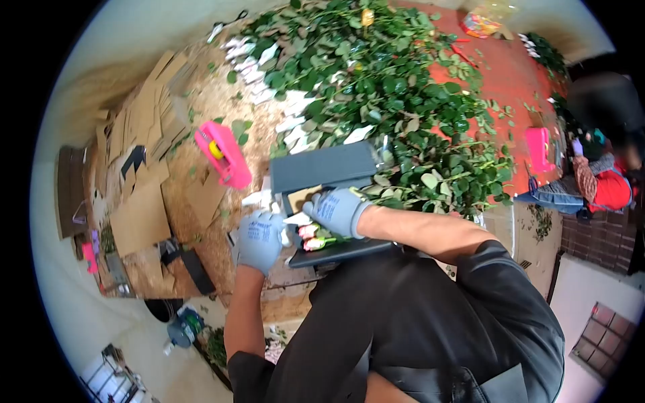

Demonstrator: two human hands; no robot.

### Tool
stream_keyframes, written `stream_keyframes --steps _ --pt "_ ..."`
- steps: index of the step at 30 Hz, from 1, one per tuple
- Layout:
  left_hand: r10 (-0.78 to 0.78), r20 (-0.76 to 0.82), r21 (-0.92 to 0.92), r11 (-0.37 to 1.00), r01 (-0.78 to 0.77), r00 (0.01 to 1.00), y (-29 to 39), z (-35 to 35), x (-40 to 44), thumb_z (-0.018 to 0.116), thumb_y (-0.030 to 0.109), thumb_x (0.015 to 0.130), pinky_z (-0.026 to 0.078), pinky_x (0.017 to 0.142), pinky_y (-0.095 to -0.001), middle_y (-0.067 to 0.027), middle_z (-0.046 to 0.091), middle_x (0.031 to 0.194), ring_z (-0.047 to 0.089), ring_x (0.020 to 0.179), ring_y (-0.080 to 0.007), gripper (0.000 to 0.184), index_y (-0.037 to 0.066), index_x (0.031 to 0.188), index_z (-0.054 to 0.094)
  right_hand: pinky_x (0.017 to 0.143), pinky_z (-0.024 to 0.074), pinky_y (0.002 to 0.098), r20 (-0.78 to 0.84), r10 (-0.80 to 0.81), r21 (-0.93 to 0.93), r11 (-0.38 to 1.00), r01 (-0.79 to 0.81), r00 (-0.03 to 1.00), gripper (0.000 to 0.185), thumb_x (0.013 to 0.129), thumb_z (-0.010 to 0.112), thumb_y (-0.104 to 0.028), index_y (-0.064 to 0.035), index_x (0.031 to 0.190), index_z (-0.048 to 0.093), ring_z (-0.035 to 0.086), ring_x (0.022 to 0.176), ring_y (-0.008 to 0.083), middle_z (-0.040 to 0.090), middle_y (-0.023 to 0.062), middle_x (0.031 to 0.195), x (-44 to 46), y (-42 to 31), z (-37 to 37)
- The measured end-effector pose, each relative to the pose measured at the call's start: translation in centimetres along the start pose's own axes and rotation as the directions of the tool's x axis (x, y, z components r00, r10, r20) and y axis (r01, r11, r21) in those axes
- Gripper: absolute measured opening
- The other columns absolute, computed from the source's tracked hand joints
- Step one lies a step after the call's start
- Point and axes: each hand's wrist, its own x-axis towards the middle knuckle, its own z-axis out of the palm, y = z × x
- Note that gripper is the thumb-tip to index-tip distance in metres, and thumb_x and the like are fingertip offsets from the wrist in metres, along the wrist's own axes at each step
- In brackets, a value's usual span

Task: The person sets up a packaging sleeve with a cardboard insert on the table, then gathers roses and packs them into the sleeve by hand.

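Both of my hands wear grey gloves. My right hand (337, 211) curls its fingers at a small piece of brown cardboard (304, 199) and seems to grip its edge. Just below it, pink rose heads (310, 238) with green stems lie on a black tray (339, 252). At the tray's left side is my left hand (261, 242), fingers bent together beside small white pieces (256, 198); what they hold is hidden. Beyond my hands lies a flat dark grey board or box (322, 166).
A heap of leafy rose stems (390, 101) with white-wrapped heads covers the far table. A pink tape dispenser (225, 154) stands left of centre, near cardboard sheets (141, 215). Another pink dispenser (539, 149) sits at the right, near a person in red (610, 185).
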Motion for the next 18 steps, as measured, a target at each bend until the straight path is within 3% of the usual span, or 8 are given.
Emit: stream_keyframes --steps 3,5,6,8,10,12,15,18 --pt "-0.119 0.107 0.151 0.983 0.102 0.987 -1.7 -2.0 -1.2 0.062 0.015 0.082 0.048 0.08 -0.045 -0.0091 0.068 0.093 0.064 0.099 -0.0292 0.007 0.014 0.086 0.067 0.075 0.0554 0.0438 0.052 0.045 0.022 0.999 -0.046 0.998 0.03 0.09 0.059 -0.011 -0.0046 0.119 0.059 0.071 0.093 0.0331 0.068 0.0181 0.107 -0.2 -0.1 -1.1" --pt "-0.515 0.465 0.348 0.854 0.387 0.72 -3.9 -4.7 -2.0 0.063 0.021 0.086 0.047 0.08 -0.0442 -0.011 0.069 0.104 0.063 0.104 -0.0296 0.012 0.012 0.092 0.068 0.075 0.0555 0.0437 0.066 0.023 -0.003 1.0 -0.023 0.998 0.032 0.09 0.059 -0.011 -0.0053 0.121 0.059 0.071 0.093 0.033 0.068 0.0177 0.108 -0.3 -0.1 -1.6" --pt "-0.519 0.464 0.344 0.852 0.394 0.718 -3.3 -5.8 -2.5 0.063 0.021 0.086 0.047 0.08 -0.0442 -0.011 0.069 0.104 0.063 0.104 -0.0296 0.012 0.012 0.092 0.068 0.075 0.0557 0.0436 0.077 0.006 -0.019 1.0 -0.005 0.997 0.034 0.09 0.059 -0.01 -0.006 0.123 0.058 0.071 0.093 0.033 0.068 0.0173 0.108 -0.5 -0.2 -1.7" --pt "-0.327 0.348 0.144 0.945 0.294 0.879 -1.8 -7.4 -3.6 0.067 0.031 0.087 0.048 0.084 -0.0449 -0.0145 0.068 0.113 0.062 0.107 -0.0314 0.03 0.008 0.105 0.068 0.075 0.0556 0.0434 0.078 0.005 -0.032 0.999 -0.003 0.997 0.034 0.089 0.059 -0.01 -0.0064 0.123 0.059 0.071 0.094 0.0329 0.068 0.0173 0.108 -0.5 -0.3 -1.9" --pt "0.006 0.067 -0.232 0.973 0.009 0.998 1.4 -6.5 -4.0 0.07 0.036 0.083 0.049 0.09 -0.0475 -0.017 0.066 0.126 0.062 0.106 -0.0356 0.054 0.004 0.127 0.065 0.077 0.0551 0.0435 0.067 0.003 -0.057 0.998 0.001 0.998 0.033 0.09 0.059 -0.012 -0.0075 0.123 0.059 0.071 0.093 0.0324 0.068 0.0174 0.107 -0.6 -0.4 -1.0" --pt "0.137 0.189 -0.262 0.961 -0.085 0.972 5.4 -6.0 -3.1 0.07 0.037 0.083 0.046 0.097 -0.0492 -0.0188 0.056 0.143 0.059 0.11 -0.0352 0.067 0.003 0.139 0.056 0.078 0.055 0.0438 0.073 0.001 -0.043 0.999 0.002 0.997 0.033 0.092 0.058 -0.014 -0.0078 0.124 0.06 0.071 0.093 0.0325 0.067 0.0176 0.108 -0.6 -0.7 -1.4" --pt "0.031 0.31 -0.226 0.973 0.042 0.95 8.0 -4.5 -2.0 0.072 0.036 0.081 0.043 0.102 -0.0478 -0.0191 0.049 0.151 0.057 0.113 -0.036 0.076 0.001 0.145 0.051 0.081 0.0558 0.0428 0.084 0.013 0.066 0.998 -0.018 0.996 0.036 0.09 0.059 -0.014 -0.0049 0.125 0.06 0.07 0.096 0.0334 0.066 0.0178 0.112 -0.8 -0.5 -1.8" --pt "0.031 0.222 -0.131 0.991 -0.002 0.975 8.1 -2.0 -2.0 0.073 0.032 0.079 0.047 0.096 -0.0461 -0.0224 0.05 0.149 0.057 0.11 -0.0364 0.077 -0.002 0.144 0.051 0.083 0.055 0.0443 0.102 0.037 0.098 0.994 -0.047 0.994 0.032 0.09 0.06 -0.014 -0.0054 0.12 0.063 0.069 0.098 0.0347 0.066 0.0162 0.114 -0.9 -0.6 -2.5"
